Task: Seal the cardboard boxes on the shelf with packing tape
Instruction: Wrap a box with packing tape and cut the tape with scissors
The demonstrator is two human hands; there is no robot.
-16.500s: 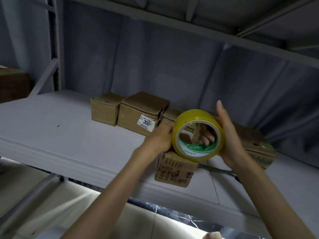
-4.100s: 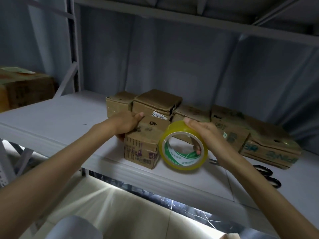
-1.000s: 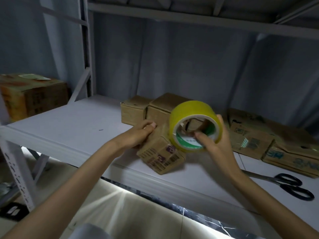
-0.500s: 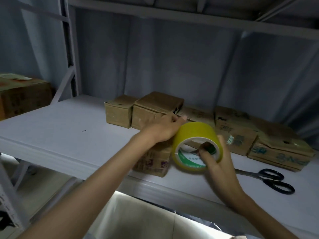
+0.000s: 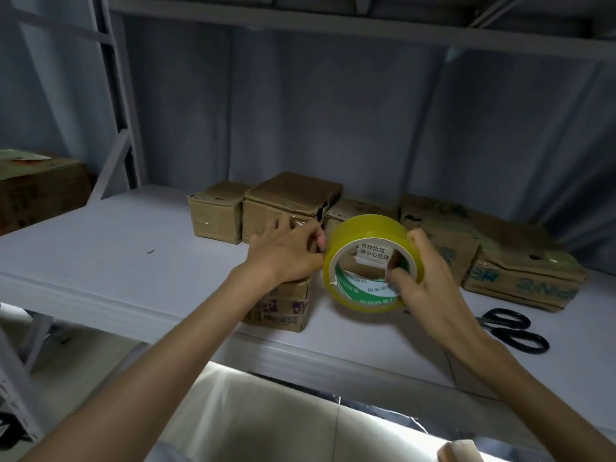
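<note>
A small cardboard box [image 5: 283, 305] stands near the front edge of the white shelf [image 5: 100, 255]. My left hand [image 5: 286, 251] lies on top of it, fingers curled toward the tape roll's edge; whether they pinch the tape end is unclear. My right hand [image 5: 420, 288] grips the yellow tape roll [image 5: 366, 235], thumb through its core, just right of the box. Behind stand several more cardboard boxes: a small one [image 5: 213, 218], a taller one [image 5: 286, 201] and flat ones [image 5: 520, 271] to the right.
Black scissors [image 5: 510, 328] lie on the shelf at the right, in front of the flat boxes. A large carton [image 5: 40, 185] sits on a neighbouring shelf at far left. A steel upright [image 5: 113, 95] rises at left, and another shelf board [image 5: 333, 25] runs overhead.
The view shifted slightly. My left hand slid further over the small box top toward the roll. My right hand kept the tape roll beside the box, turning it a little.
</note>
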